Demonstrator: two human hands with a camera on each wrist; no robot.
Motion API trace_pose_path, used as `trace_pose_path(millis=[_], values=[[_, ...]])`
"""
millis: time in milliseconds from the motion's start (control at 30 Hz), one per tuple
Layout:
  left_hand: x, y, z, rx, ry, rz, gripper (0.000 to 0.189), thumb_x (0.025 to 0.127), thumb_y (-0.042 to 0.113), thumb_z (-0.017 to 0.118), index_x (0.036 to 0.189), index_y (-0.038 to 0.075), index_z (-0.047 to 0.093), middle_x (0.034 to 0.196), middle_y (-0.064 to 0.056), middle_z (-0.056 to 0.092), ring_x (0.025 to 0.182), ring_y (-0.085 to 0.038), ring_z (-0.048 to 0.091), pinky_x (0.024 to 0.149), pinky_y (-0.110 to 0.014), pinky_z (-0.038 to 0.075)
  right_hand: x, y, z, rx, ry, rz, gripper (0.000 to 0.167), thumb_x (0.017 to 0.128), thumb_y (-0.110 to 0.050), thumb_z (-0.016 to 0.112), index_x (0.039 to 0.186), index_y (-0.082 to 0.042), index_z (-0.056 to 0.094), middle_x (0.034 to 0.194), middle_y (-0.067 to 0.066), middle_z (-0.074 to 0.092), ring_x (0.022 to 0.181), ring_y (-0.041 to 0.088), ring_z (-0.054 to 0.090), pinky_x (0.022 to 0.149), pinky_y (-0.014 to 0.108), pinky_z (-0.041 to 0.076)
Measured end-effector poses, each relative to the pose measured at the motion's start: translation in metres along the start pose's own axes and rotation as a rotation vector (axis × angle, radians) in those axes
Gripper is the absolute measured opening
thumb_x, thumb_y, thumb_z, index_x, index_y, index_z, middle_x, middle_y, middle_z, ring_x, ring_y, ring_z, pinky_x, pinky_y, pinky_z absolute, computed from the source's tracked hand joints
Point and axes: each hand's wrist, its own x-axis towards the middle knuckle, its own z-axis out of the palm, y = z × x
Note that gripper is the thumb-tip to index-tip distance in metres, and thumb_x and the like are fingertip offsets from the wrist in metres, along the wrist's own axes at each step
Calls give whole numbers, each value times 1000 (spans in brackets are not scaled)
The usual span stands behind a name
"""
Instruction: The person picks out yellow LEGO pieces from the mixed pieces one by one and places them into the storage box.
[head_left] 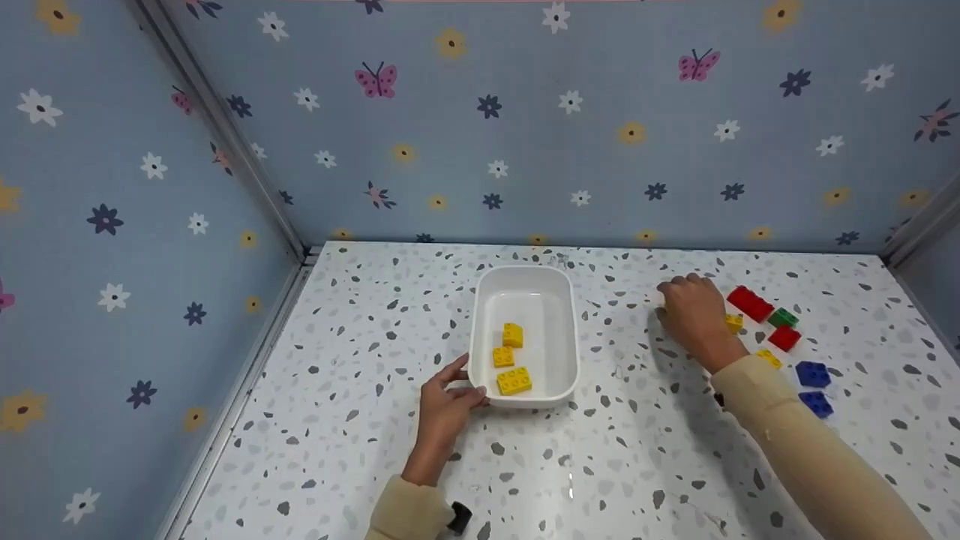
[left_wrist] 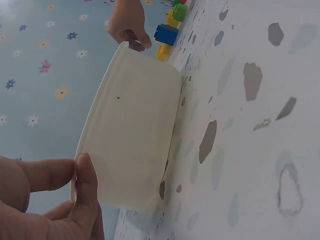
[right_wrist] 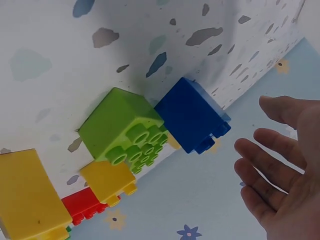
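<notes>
My left hand [head_left: 444, 409] pinches the near-left corner of a white plastic tub [head_left: 566, 337], thumb on the rim. The left wrist view shows the tub's side wall [left_wrist: 130, 130] between the thumb and fingers. Three yellow toy bricks [head_left: 514, 381] lie inside the tub. On the right, my right hand [head_left: 691, 311] reaches over the table beside a loose group of bricks. In the right wrist view its fingers are spread and loosely bent, with nothing between them. A blue brick [right_wrist: 185, 115] stands nearest to it there, beside a green brick [right_wrist: 117, 125].
Red bricks [head_left: 750, 303], a small green brick [head_left: 783, 318], a yellow brick [head_left: 769, 358] and blue bricks [head_left: 814, 373] lie around the right forearm. The speckled tabletop [head_left: 360, 322] ends at a flowered back wall [head_left: 525, 135] and a left side wall [head_left: 135, 285].
</notes>
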Motion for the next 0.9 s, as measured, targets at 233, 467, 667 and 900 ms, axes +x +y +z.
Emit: trace_pose_path(millis=[233,467,667,900], values=[[-1,1,0,-23,-3,10,64,92,-10,70,153,-4,51,130,-25,55,94,-24,72,81,-34,66,-1,6,2,-1,36,15,32,92,-4,77,119,13,72,111,33,72,103,51,64,106,66,50],[-1,2,0,-13,-2,9,64,93,-10,69,153,-4,51,130,-26,55,93,-22,71,82,-34,66,1,10,6,-29,31,69,31,95,-9,74,115,15,70,104,34,71,99,51,63,102,66,52],[-2,2,0,-13,-8,25,64,92,-11,69,153,-5,50,128,-26,56,92,-24,72,81,-34,66,2,12,9,-25,15,119,32,98,-10,70,115,17,67,105,35,69,99,52,62,101,66,52],[-1,2,-1,-14,-5,20,65,92,-10,70,154,-5,50,129,-26,56,91,-20,71,82,-35,66,8,13,10,-37,-9,142,33,98,-12,69,110,18,66,101,36,68,97,53,62,99,66,53]])
